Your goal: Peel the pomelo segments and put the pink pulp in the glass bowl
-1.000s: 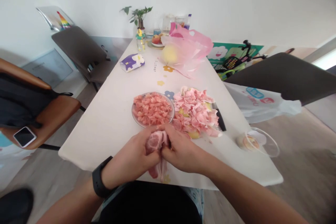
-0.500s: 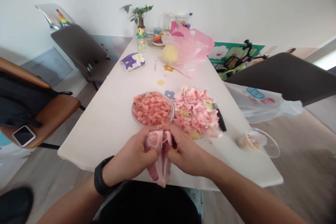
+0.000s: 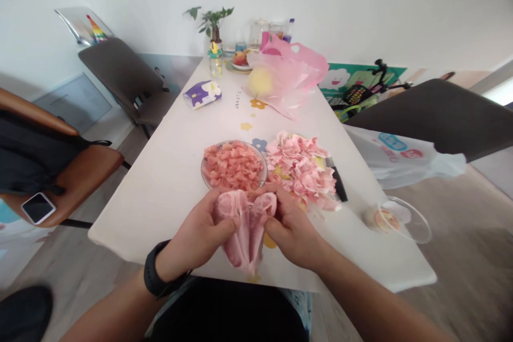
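Note:
Both of my hands grip one pink pomelo segment (image 3: 245, 224) over the near edge of the white table (image 3: 168, 181). My left hand (image 3: 196, 238), with a black watch on its wrist, pinches the left half of the segment's membrane. My right hand (image 3: 294, 230) pinches the right half. The segment is split open at the top into two lobes and tapers to a point below. Just beyond my fingers stands a plate (image 3: 233, 165) heaped with peeled pink flesh. To its right lies a pile of pink peelings (image 3: 302, 168).
A black-handled knife (image 3: 336, 181) lies right of the peelings, and a clear lidded cup (image 3: 395, 219) stands near the right edge. Farther back are a pink bag with a yellow fruit (image 3: 280, 77), a purple tissue pack (image 3: 201, 94) and a plant (image 3: 212, 24). Chairs flank the table; a phone (image 3: 37, 208) rests on the left one.
My hands have pulled apart, and the segment's top has opened from a closed lump into two spread lobes. More of the segment now hangs below my fingers.

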The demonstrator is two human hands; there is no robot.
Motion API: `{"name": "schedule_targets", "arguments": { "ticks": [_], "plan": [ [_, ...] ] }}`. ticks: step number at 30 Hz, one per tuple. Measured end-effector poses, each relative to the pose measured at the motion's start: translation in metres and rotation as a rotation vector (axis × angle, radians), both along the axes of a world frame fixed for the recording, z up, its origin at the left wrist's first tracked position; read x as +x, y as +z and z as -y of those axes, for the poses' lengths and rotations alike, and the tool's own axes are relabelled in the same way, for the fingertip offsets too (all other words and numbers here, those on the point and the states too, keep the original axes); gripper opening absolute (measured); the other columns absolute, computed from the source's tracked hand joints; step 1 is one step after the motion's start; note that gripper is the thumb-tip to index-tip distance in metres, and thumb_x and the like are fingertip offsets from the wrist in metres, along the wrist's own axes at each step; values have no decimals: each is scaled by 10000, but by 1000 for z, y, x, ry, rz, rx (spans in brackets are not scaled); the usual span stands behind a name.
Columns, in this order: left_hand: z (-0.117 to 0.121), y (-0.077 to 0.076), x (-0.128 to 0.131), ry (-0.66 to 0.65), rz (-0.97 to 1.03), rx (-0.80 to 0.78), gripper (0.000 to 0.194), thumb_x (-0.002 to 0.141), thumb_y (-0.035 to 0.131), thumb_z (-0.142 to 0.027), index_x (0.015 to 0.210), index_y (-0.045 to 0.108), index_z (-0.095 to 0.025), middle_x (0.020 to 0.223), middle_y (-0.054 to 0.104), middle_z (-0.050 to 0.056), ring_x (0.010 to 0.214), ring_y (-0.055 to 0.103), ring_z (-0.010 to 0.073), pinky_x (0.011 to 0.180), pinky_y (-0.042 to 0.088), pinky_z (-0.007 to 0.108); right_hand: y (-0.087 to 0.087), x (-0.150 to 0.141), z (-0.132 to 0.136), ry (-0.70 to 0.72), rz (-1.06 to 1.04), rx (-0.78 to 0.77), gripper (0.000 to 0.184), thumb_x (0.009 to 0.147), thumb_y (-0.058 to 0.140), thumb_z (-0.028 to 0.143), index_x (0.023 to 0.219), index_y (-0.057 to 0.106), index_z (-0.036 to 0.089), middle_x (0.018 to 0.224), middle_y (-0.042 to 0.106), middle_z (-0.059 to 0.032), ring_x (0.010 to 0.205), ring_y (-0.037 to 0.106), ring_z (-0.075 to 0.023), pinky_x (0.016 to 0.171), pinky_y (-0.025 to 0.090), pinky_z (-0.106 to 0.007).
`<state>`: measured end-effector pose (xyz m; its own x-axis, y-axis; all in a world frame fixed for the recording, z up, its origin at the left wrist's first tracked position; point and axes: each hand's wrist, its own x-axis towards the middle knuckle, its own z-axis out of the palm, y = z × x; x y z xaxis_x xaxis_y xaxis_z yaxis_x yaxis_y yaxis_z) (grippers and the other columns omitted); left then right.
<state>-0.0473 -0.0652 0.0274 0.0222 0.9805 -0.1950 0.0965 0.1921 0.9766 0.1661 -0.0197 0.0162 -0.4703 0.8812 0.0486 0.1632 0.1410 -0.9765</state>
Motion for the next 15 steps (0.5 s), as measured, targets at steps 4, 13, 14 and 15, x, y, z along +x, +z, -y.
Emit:
{"name": "schedule_targets", "arguments": {
  "ticks": [4, 13, 14, 15],
  "plan": [
    [-1, -2, -3, 136, -41, 57, 469, 814, 680, -304, 1267, 626, -192, 1049, 758, 51, 937, 714, 233, 856, 578, 378, -5, -5, 3, -86, -247, -109, 278, 879, 653, 201, 1116, 531, 281, 942, 622, 17, 794, 597, -157, 704, 508, -310],
    [1, -15, -5, 168, -75, 179, 473, 821, 713, -265, 1280, 621, -196, 1098, 758, 58, 974, 735, 240, 891, 598, 395, -21, -17, 9, -175, -188, -274, 588, 816, 846, 371, 1293, 510, 301, 971, 676, 6, 859, 668, -195, 765, 584, -356],
    [1, -18, -5, 178, -45, 188, 467, 842, 705, -281, 1289, 604, -194, 1108, 752, 62, 994, 736, 240, 896, 599, 392, -21, -18, 10, -210, -208, -269, 560, 819, 833, 362, 1274, 514, 294, 968, 675, 7, 864, 671, -195, 774, 589, -358],
    [1, -20, -4, 189, -7, 199, 448, 872, 688, -302, 1295, 582, -202, 1111, 746, 62, 1003, 739, 238, 886, 601, 386, -21, -21, 10, -260, -246, -269, 536, 821, 820, 354, 1255, 513, 289, 972, 676, 4, 870, 677, -198, 777, 595, -360]
  ]
}}
